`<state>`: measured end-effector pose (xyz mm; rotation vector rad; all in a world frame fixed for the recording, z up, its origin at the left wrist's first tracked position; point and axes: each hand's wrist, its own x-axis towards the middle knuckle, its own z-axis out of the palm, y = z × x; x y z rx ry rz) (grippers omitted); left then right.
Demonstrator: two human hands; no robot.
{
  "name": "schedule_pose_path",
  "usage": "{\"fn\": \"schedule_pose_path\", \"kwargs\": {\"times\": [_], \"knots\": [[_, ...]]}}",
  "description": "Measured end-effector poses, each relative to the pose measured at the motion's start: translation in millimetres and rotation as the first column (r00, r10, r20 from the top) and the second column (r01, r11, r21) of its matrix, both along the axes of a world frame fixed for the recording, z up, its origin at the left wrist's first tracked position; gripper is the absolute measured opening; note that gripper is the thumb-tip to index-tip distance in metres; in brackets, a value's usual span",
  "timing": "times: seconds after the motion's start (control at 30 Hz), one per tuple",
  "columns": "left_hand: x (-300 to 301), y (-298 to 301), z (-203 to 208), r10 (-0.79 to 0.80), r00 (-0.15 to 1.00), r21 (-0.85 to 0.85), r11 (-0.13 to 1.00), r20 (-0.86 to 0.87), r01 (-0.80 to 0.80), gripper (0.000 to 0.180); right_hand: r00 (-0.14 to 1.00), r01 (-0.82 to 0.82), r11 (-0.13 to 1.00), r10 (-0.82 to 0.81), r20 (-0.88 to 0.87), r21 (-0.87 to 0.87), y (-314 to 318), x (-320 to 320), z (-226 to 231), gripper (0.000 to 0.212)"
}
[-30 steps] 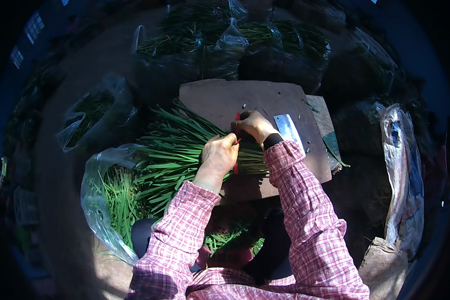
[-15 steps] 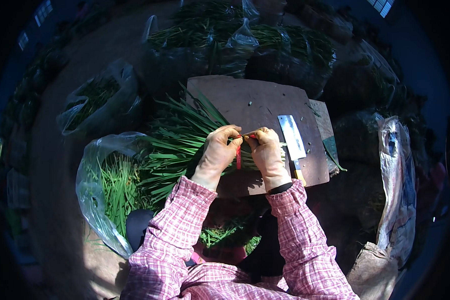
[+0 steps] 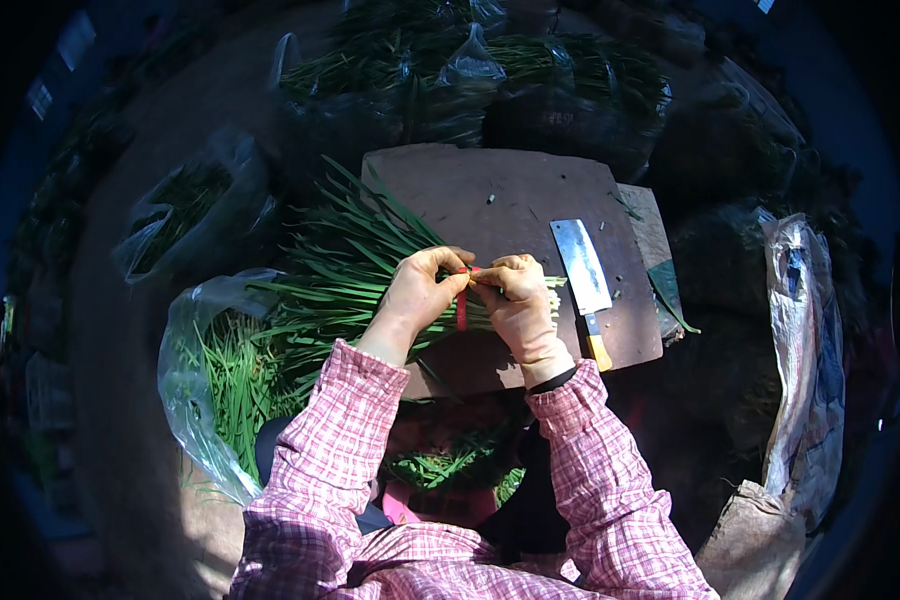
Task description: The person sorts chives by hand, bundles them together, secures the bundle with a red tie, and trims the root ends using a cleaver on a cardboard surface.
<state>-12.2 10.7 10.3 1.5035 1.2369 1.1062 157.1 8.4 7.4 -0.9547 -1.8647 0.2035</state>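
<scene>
A bunch of long, flat green leaves that look like garlic chives [image 3: 355,255] lies across a brown board [image 3: 510,195], its pale cut ends toward the right. Around the bunch runs a red tie [image 3: 461,312]. My left hand [image 3: 415,295] and my right hand [image 3: 520,305] meet above it, thumbs and fingers pinching the tie's ends close together. The fingertips cover where the ends cross, so I cannot make out whether a knot is there. Just right of my right hand lies a cleaver [image 3: 582,268] with a yellow-ended handle, untouched.
An open clear plastic bag [image 3: 180,350] of greens stands at the near left, another bag [image 3: 195,215] behind it. Large bagged heaps of greens [image 3: 570,60] line the back. A white woven sack [image 3: 795,330] is at the right. Cut leaves [image 3: 445,467] lie below, between my knees.
My hands have drawn closer together over the bunch, still pinching the red tie. The whole view has shifted slightly. The cleaver stays in its place on the board.
</scene>
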Motion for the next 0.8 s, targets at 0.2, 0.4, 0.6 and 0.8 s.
{"fn": "schedule_pose_path", "kwargs": {"times": [0.2,0.4,0.6,0.8], "knots": [[-0.1,13.7,-8.4,0.115,0.964,-0.36,0.933,0.239,-0.022,0.008,0.942,0.113,0.988,-0.141,0.305,0.106,-5.0,-16.4,17.3,0.01],[6.2,23.3,-4.7,0.102,0.987,-0.427,0.904,0.12,-0.041,0.01,0.869,0.075,0.987,-0.135,0.477,0.142,-12.7,-23.3,3.8,0.013],[-1.1,26.7,11.5,-0.095,0.903,-0.356,0.932,-0.418,-0.067,0.019,0.988,-0.143,0.93,0.113,-0.108,-0.339,-15.5,-7.2,40.1,0.014],[9.4,26.9,15.4,-0.096,0.895,-0.289,0.957,-0.435,-0.038,0.024,0.959,-0.071,0.901,-0.056,-0.277,-0.428,5.3,17.4,-19.9,0.038]]}}
